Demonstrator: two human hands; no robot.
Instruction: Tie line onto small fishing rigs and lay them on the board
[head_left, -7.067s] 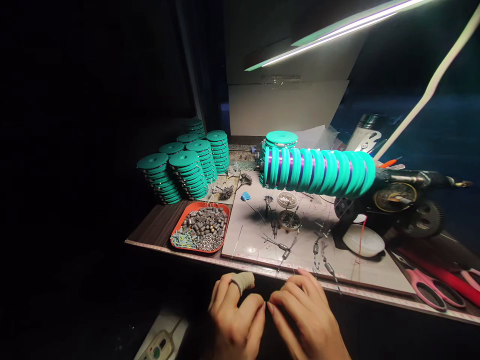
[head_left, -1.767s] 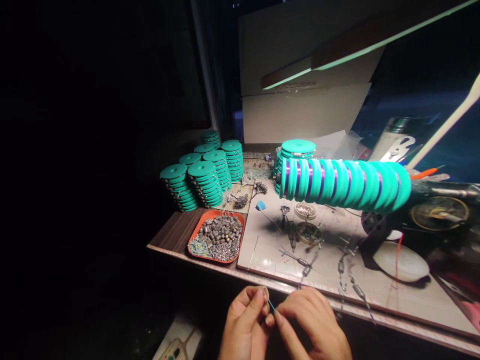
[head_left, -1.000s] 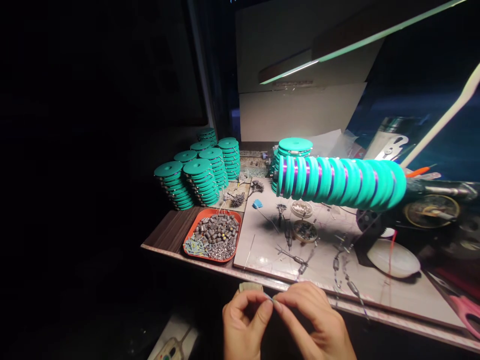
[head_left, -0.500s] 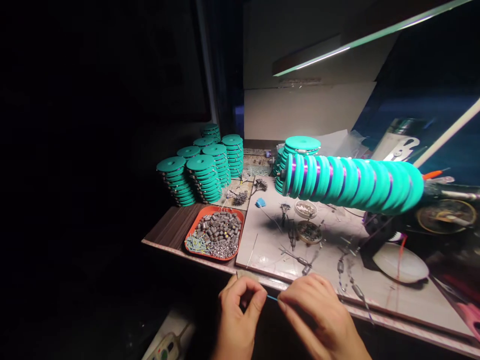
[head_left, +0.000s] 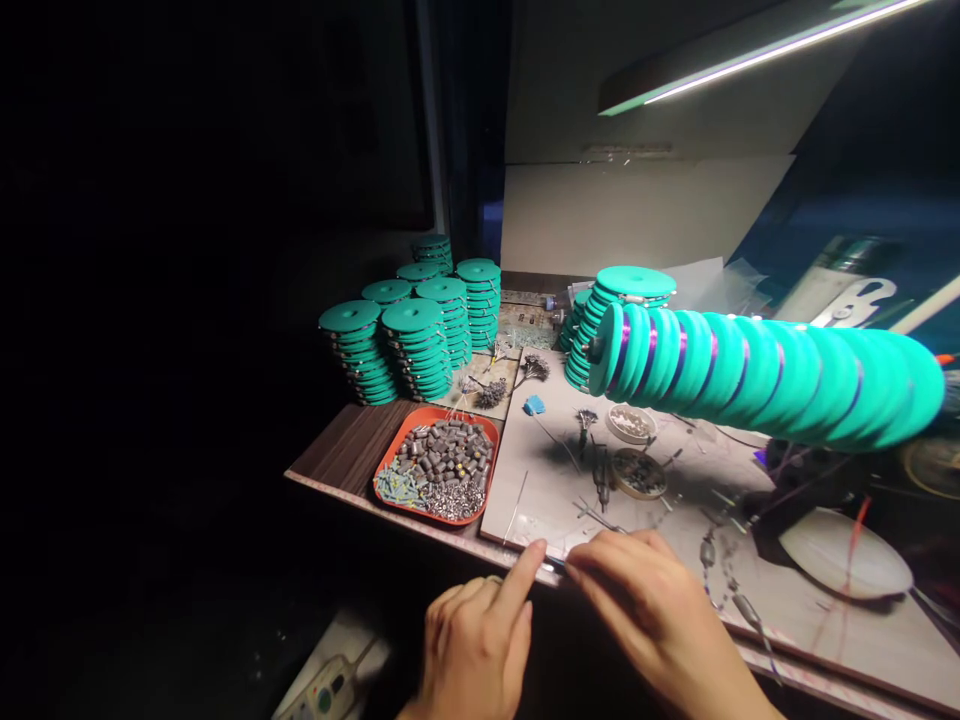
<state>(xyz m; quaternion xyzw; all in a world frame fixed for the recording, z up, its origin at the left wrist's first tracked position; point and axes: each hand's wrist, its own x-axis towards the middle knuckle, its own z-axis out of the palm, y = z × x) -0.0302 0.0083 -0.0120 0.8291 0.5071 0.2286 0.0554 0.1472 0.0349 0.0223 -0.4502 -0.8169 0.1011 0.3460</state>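
Observation:
My right hand (head_left: 646, 590) is at the front edge of the work board, thumb and fingertips pinched together on a thin bluish strand (head_left: 555, 563). Whether the strand is line or fine tubing is too small to tell. My left hand (head_left: 480, 632) is just left of it, index finger stretched out with its tip at the board's edge by the strand's end. The other left fingers are curled, and the thumb is apart from the index finger. Beyond the hands, the board (head_left: 517, 510) carries grey sinkers with lines and a thin needle-like rod (head_left: 516, 505).
An orange tray (head_left: 380, 495) holds grey sinkers, metal rings and pale tubes. Stacked green spools (head_left: 416, 350) stand behind it. A rod of green line spools (head_left: 750, 375) juts over the board from the right. Small round dishes (head_left: 637, 490) and a white dish (head_left: 847, 555) sit below.
My left hand has let go of the blue strand and straightened its index finger toward the board's edge. My right hand still pinches the strand, now nearer the edge. The camera view has shifted.

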